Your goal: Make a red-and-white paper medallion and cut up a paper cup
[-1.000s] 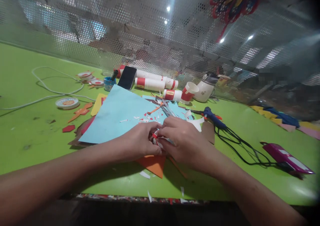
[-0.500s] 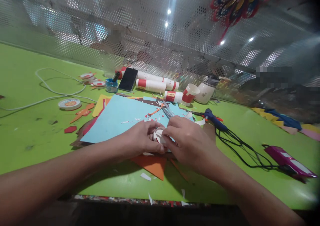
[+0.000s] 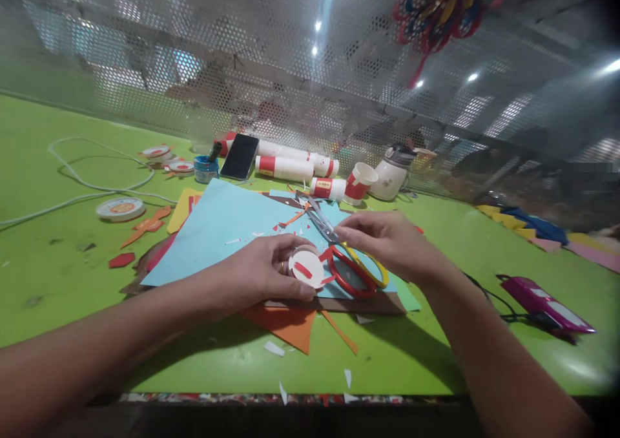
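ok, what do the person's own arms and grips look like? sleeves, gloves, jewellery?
Left forearm and right forearm: bare, no sleeves, watch or bracelet in view. Left grip: no glove, what looks like a thin gold-toned ring on one finger. Right grip: no glove, no ring visible.

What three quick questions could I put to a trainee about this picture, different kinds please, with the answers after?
1. True or false: the left hand holds a white disc.
2. Besides metal, which colours do the scissors show? A) green and purple; B) red and yellow; C) blue and white.
3. Fill in the gap: in the picture, the thing just left of the phone is a blue ____.

Key:
1. True.
2. B.
3. Jar.
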`<state>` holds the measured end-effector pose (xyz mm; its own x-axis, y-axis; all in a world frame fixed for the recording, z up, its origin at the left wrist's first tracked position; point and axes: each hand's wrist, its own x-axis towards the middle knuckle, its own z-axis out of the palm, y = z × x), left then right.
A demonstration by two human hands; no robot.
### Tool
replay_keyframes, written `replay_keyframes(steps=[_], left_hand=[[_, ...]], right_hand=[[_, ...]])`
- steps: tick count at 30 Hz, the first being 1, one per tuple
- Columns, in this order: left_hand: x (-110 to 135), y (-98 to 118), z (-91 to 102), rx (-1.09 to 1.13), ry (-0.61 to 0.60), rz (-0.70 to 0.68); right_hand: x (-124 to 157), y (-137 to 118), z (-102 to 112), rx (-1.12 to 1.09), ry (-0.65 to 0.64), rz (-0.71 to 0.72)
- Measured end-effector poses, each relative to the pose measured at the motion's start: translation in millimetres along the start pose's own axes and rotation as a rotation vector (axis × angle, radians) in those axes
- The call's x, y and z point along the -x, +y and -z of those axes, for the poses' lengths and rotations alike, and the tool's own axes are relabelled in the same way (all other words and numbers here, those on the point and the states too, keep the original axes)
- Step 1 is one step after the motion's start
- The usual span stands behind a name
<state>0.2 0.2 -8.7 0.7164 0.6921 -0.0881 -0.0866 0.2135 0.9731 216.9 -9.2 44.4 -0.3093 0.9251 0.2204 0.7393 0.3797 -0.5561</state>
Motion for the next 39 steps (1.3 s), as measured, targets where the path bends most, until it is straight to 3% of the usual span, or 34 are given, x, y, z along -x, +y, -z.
replay_keyframes(steps=[4, 11, 22, 25, 28, 33, 39], left_hand=[[2.2, 2.1, 1.4, 0.065, -0.034, -0.004], [0.6, -0.6, 5.6, 0.010, -0.018, -0.008], [-1.0, 1.7, 4.5, -0.058, 0.030, -0.034], [-1.3, 2.7, 2.6, -0.065, 0.102, -0.028], [-2.7, -0.4, 2.1, -0.115, 0.165, -0.108], [-3.5, -5.8, 2.5, -0.370, 0.284, -0.233], [-1.1, -3.1, 1.6, -0.397, 0.260, -0.265]], right_hand=[[1.1, 0.2, -9.2, -0.189, -0.187, -0.047], [1.3, -5.0, -21.3, -0.388, -0.254, -0.217], [1.0, -5.6, -39.2, -0.704, -0.130, -0.355], [0.4, -4.7, -42.0, -0.712, -0.085, -0.361], [0.1, -3.9, -46.0, -0.680, -0.029, -0.369], [1.0, -7.8, -51.9, -0.647, 0.086, -0.350], [2.6, -11.0, -52.6, -0.639, 0.110, -0.323]])
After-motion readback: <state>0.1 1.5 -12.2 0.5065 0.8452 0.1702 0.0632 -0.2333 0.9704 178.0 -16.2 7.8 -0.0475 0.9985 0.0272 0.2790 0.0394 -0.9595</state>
